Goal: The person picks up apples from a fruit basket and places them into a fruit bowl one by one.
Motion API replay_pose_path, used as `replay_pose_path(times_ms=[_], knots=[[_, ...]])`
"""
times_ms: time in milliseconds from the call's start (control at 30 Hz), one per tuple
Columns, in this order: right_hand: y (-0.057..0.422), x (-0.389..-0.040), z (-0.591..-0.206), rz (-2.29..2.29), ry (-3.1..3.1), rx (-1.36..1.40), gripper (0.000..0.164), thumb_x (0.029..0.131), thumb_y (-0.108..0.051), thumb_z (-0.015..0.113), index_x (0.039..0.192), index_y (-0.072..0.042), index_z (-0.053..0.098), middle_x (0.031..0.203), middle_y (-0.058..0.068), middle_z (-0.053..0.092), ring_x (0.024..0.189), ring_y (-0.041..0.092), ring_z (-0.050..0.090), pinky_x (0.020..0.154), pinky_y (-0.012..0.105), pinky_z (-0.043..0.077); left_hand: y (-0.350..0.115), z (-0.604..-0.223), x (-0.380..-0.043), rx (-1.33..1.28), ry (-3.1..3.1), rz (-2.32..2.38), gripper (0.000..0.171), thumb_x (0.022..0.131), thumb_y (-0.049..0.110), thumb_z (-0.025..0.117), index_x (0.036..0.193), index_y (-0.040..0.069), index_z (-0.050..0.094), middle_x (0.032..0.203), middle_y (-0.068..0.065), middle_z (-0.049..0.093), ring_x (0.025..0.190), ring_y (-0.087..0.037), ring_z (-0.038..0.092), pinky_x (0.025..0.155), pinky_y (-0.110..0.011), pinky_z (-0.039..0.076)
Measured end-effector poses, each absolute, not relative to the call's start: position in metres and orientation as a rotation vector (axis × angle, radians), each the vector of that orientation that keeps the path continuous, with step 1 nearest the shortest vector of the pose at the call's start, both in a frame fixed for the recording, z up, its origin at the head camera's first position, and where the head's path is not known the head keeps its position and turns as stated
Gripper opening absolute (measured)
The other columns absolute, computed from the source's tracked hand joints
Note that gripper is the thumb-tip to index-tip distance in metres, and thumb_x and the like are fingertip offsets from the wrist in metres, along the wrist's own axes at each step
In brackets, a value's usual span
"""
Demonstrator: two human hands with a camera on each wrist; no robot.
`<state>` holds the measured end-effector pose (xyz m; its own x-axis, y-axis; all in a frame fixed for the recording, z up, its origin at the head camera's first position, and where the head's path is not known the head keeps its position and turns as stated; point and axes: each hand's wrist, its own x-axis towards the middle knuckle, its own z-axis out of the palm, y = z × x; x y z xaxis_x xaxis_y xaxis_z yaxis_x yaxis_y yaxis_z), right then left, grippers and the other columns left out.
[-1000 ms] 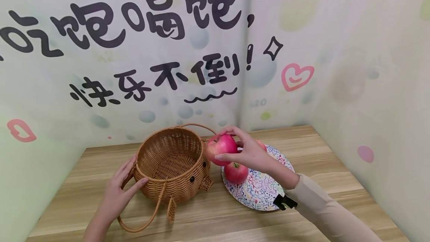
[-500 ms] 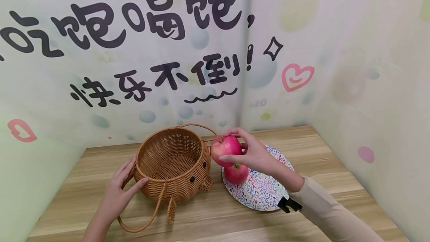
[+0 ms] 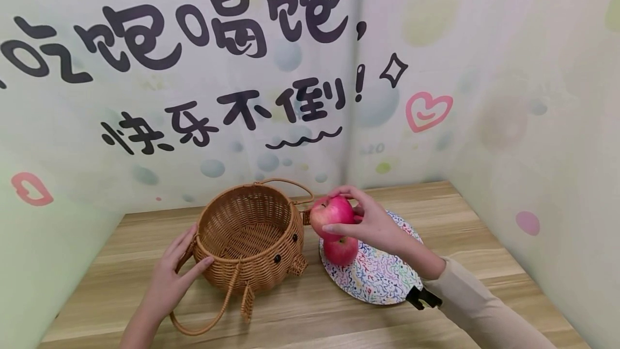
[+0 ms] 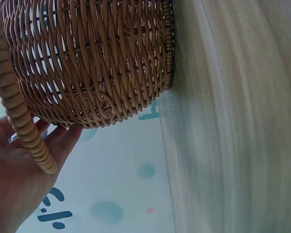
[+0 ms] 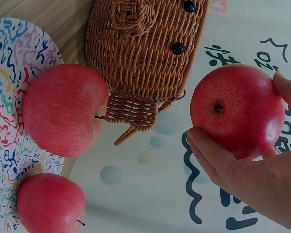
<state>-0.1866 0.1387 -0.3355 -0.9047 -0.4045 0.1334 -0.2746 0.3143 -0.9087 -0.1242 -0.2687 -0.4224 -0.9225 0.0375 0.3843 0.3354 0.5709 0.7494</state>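
My right hand [image 3: 375,225] grips a red apple [image 3: 331,217] between thumb and fingers, over the plate's far left side. In the right wrist view the held apple [image 5: 237,111] shows its blossom end. Below it, another apple [image 3: 340,252] rests on the round patterned plate [image 3: 373,279]. A further apple [image 5: 51,201] on the plate is mostly hidden behind the hand in the head view. My left hand [image 3: 167,276] rests against the left side of a wicker basket [image 3: 256,268], its fingers fairly straight and thumb at the rim. The basket's inside shows only bare weave.
The basket has animal-face details, with a snout [image 3: 297,265] and black eyes. One looped handle [image 3: 205,327] droops at its front left, another [image 3: 290,182] stands at the back. A wood-grain table [image 3: 290,322] meets printed walls [image 3: 310,160] behind and at the sides.
My right hand has moved a little to the right with its apple, away from the basket rim and further over the plate. The left hand and basket have stayed put.
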Motion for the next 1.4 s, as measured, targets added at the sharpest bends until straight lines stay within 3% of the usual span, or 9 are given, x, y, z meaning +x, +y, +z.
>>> replay_pose_path(times_ms=[100, 200, 300, 400, 467, 633, 700, 1300, 1400], knots=[[0.141, -0.186, -0.336, -1.655, 2.455, -0.614, 0.058, 0.088, -0.021, 0.088, 0.136, -0.018, 0.057, 0.135, 0.015, 0.061, 0.110, 0.033, 0.068, 0.089, 0.046, 0.065, -0.269, -0.422, -0.124, -0.301, -2.484, -1.284, 0.077, 0.099, 0.010, 0.076, 0.164, 0.005, 0.036, 0.163, -0.029, 0.037, 0.139, -0.053, 0.041, 0.100, 0.001, 0.036], [0.142, -0.185, -0.336, -1.665, 2.450, -0.607, 0.057, 0.088, -0.020, 0.088, 0.136, -0.018, 0.057, 0.134, 0.016, 0.062, 0.112, 0.034, 0.067, 0.090, 0.047, 0.064, -0.269, -0.423, -0.124, -0.300, -2.480, -1.287, 0.077, 0.099, 0.010, 0.076, 0.164, 0.005, 0.037, 0.163, -0.028, 0.037, 0.141, -0.047, 0.042, 0.100, 0.000, 0.036], [0.144, -0.185, -0.336, -1.671, 2.447, -0.603, 0.056, 0.088, -0.019, 0.088, 0.135, -0.017, 0.057, 0.133, 0.016, 0.062, 0.114, 0.035, 0.067, 0.091, 0.048, 0.064, -0.269, -0.424, -0.124, -0.304, -2.468, -1.292, 0.076, 0.098, 0.009, 0.076, 0.164, 0.005, 0.037, 0.163, -0.028, 0.037, 0.144, -0.013, 0.045, 0.100, 0.000, 0.037], [0.145, -0.185, -0.338, -1.671, 2.443, -0.590, 0.056, 0.088, -0.019, 0.088, 0.135, -0.017, 0.057, 0.131, 0.017, 0.065, 0.115, 0.035, 0.067, 0.090, 0.048, 0.064, -0.270, -0.425, -0.124, -0.311, -2.459, -1.296, 0.076, 0.098, 0.009, 0.076, 0.164, 0.005, 0.038, 0.163, -0.028, 0.038, 0.134, 0.015, 0.037, 0.100, 0.000, 0.037], [0.146, -0.185, -0.340, -1.674, 2.437, -0.586, 0.056, 0.088, -0.018, 0.088, 0.135, -0.016, 0.057, 0.129, 0.018, 0.066, 0.115, 0.036, 0.067, 0.090, 0.049, 0.064, -0.270, -0.425, -0.124, -0.311, -2.460, -1.295, 0.076, 0.098, 0.009, 0.076, 0.164, 0.005, 0.038, 0.163, -0.028, 0.038, 0.137, 0.009, 0.040, 0.100, 0.000, 0.037], [0.148, -0.186, -0.342, -1.683, 2.433, -0.581, 0.056, 0.088, -0.018, 0.088, 0.135, -0.016, 0.056, 0.128, 0.019, 0.069, 0.116, 0.036, 0.068, 0.091, 0.050, 0.064, -0.270, -0.424, -0.124, -0.298, -2.477, -1.284, 0.076, 0.098, 0.010, 0.076, 0.164, 0.006, 0.038, 0.164, -0.027, 0.037, 0.141, -0.043, 0.043, 0.100, 0.000, 0.037], [0.149, -0.185, -0.343, -1.684, 2.435, -0.576, 0.055, 0.088, -0.018, 0.088, 0.134, -0.017, 0.057, 0.128, 0.018, 0.069, 0.115, 0.035, 0.068, 0.091, 0.049, 0.064, -0.269, -0.423, -0.124, -0.296, -2.479, -1.281, 0.076, 0.098, 0.009, 0.076, 0.164, 0.006, 0.037, 0.164, -0.027, 0.038, 0.139, -0.049, 0.043, 0.100, 0.000, 0.037], [0.164, -0.182, -0.350, -1.679, 2.462, -0.568, 0.057, 0.088, -0.020, 0.088, 0.135, -0.016, 0.057, 0.139, 0.017, 0.058, 0.117, 0.037, 0.067, 0.090, 0.046, 0.065, -0.267, -0.422, -0.124, -0.291, -2.478, -1.274, 0.076, 0.099, 0.010, 0.076, 0.165, 0.008, 0.037, 0.164, -0.026, 0.038, 0.140, -0.043, 0.044, 0.100, 0.000, 0.037], [0.165, -0.181, -0.351, -1.677, 2.462, -0.555, 0.057, 0.088, -0.020, 0.088, 0.135, -0.016, 0.056, 0.136, 0.018, 0.060, 0.116, 0.037, 0.067, 0.089, 0.046, 0.065, -0.267, -0.422, -0.124, -0.294, -2.472, -1.276, 0.076, 0.099, 0.010, 0.076, 0.164, 0.007, 0.038, 0.163, -0.027, 0.038, 0.143, -0.022, 0.046, 0.100, 0.000, 0.037]])
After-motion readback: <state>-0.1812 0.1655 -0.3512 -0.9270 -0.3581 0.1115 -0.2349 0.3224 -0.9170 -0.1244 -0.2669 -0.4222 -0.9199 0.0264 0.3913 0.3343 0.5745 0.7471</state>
